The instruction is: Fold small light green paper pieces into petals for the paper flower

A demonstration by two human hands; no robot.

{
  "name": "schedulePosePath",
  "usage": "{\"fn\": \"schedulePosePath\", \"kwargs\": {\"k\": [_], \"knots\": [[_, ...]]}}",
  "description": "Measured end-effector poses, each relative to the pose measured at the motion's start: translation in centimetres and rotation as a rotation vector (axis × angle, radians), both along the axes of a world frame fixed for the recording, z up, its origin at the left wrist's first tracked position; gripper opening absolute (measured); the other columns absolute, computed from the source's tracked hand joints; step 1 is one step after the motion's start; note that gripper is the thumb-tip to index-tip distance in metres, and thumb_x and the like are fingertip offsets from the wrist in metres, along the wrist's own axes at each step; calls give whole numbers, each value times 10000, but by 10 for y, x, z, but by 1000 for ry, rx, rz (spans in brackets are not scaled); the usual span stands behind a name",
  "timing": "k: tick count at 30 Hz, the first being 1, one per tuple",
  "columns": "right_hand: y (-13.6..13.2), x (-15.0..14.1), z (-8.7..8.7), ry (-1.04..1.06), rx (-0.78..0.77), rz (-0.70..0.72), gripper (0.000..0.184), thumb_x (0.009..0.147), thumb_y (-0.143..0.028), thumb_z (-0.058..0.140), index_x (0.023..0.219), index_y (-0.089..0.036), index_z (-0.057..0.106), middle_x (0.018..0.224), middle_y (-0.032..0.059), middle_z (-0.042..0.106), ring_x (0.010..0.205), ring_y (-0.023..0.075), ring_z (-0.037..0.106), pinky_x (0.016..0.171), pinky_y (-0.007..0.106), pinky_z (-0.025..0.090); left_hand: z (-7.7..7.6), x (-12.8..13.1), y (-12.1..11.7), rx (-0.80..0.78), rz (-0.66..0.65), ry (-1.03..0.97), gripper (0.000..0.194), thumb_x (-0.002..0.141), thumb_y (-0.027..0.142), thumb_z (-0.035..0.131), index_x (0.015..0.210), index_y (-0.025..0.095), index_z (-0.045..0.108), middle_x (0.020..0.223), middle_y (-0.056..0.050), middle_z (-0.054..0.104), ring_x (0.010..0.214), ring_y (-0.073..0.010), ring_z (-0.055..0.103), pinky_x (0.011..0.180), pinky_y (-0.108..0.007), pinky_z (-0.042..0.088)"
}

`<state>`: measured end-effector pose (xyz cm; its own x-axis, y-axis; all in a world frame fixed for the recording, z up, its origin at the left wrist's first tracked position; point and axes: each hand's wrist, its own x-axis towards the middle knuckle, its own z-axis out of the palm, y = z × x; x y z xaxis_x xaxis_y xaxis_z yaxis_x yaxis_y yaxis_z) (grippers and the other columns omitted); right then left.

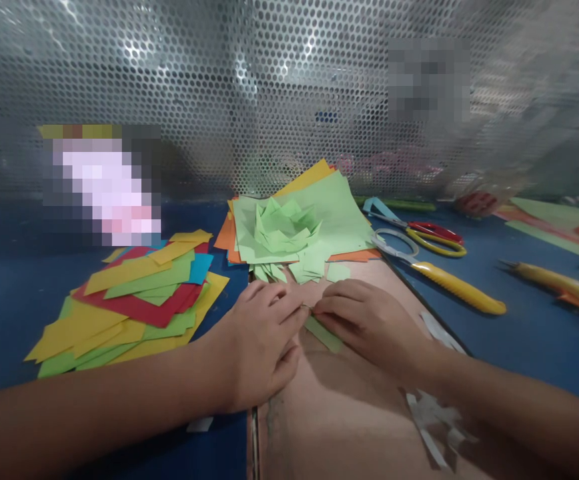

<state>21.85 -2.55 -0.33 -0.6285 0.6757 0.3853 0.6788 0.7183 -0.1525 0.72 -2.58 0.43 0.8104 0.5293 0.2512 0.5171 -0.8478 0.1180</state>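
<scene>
My left hand and my right hand meet fingertip to fingertip on a brown board. Both pinch a small light green paper piece that lies flat between them, partly hidden under the fingers. Just beyond the hands lies a folded green paper flower on green and orange sheets, with several small folded green bits along their near edge.
A loose pile of yellow, green, red and blue paper strips lies at the left on the blue table. Scissors, a yellow utility knife and a yellow glue gun lie at the right. A perforated metal screen stands behind.
</scene>
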Motion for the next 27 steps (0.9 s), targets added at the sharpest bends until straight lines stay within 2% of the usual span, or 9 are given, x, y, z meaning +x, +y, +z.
{"fn": "schedulePosePath", "kwargs": {"k": [10, 19, 27], "knots": [[1, 3, -1, -42, 72, 72, 223, 881, -113, 446, 852, -142, 664, 821, 69, 684, 753, 175, 610, 684, 290, 491, 0, 0, 0, -11, -2, -1, 388, 840, 239, 419, 1187, 120, 544, 1138, -98, 553, 1066, -281, 413, 915, -459, 330], [-1, 4, 4, -87, 47, 83, 217, 862, -87, 457, 864, -135, 669, 778, 61, 658, 704, 171, 596, 622, 279, 473, 0, 0, -1, -29, 12, -23, 394, 836, 252, 429, 1189, 113, 536, 1145, -101, 551, 1075, -268, 417, 931, -440, 321], [3, 7, 3, -72, 10, 104, 280, 910, -138, 396, 882, -141, 675, 811, 77, 666, 732, 171, 605, 655, 288, 477, 2, 0, 0, -19, 15, 9, 377, 841, 258, 421, 1169, 123, 548, 1124, -103, 553, 1056, -269, 433, 914, -446, 325]]}}
